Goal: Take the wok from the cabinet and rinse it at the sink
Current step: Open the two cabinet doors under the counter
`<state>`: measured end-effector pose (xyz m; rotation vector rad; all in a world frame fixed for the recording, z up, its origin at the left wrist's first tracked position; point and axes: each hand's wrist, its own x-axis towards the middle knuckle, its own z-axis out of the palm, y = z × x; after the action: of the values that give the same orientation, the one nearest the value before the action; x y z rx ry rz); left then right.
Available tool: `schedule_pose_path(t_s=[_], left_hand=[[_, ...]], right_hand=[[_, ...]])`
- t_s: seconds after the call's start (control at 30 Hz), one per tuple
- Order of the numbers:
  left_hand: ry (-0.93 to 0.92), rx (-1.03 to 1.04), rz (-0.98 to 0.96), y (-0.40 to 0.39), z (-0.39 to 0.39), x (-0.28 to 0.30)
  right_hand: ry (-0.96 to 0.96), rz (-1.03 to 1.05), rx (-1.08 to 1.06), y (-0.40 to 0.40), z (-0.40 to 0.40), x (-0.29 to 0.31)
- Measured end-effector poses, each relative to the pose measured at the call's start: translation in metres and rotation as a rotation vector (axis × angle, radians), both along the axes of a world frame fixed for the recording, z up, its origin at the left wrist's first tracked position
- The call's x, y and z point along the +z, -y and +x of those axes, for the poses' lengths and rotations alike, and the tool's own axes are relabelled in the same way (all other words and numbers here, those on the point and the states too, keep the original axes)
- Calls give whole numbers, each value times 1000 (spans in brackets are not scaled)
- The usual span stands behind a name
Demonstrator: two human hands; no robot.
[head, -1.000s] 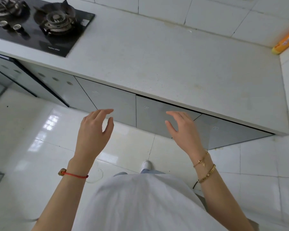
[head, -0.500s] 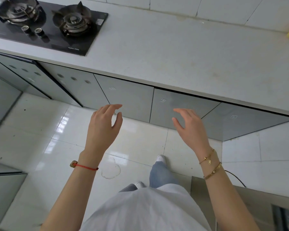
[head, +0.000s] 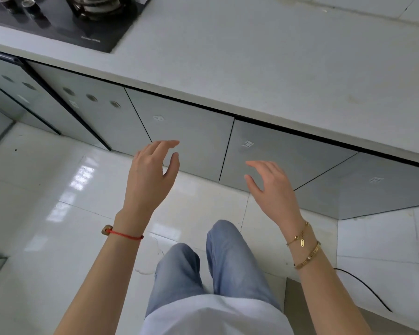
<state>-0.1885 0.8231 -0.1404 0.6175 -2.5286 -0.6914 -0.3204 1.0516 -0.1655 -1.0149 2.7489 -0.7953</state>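
Grey glossy cabinet doors run under a white countertop (head: 264,56); all are closed, so the wok is hidden, and no sink shows. My left hand (head: 150,175) hovers in front of the middle door (head: 191,131), fingers spread and empty, a red cord on its wrist. My right hand (head: 273,187) is held out before the neighbouring door (head: 295,155), also spread and empty, with two gold bracelets on the wrist. Neither hand touches a door.
A black gas hob (head: 65,18) is set into the counter at the top left. Doors with round holes (head: 90,102) lie to the left. A black cable (head: 368,291) runs over the glossy white floor tiles at lower right, near a brown board (head: 324,308).
My view has dropped lower and nearer to the cabinet doors, and the hob has slid toward the top edge. Both hands stay spread and have come closer to the doors.
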Motion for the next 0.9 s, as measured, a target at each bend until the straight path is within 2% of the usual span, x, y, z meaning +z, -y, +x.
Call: schedule_pose_path(t_s=[0.13,0.3,0.47,0.67,0.9], left_hand=[[5,-22,-41,12,-27,-86],[-84,-36,-75,25,-62,-185],[-208,-62,-130,36,-95,-252],[-362,-87,-285,44,-124,-268],[-514,-89,-481,51,-165,-238]], right_hand=[[-57,-38,12,16,-31,-79],[-169,-119,9,32,-65,-172],[-299,-219,5,48,-89,-236],[-404,-328,19,64,-107,-264],[-542,-414,-4,83,-122,-238]])
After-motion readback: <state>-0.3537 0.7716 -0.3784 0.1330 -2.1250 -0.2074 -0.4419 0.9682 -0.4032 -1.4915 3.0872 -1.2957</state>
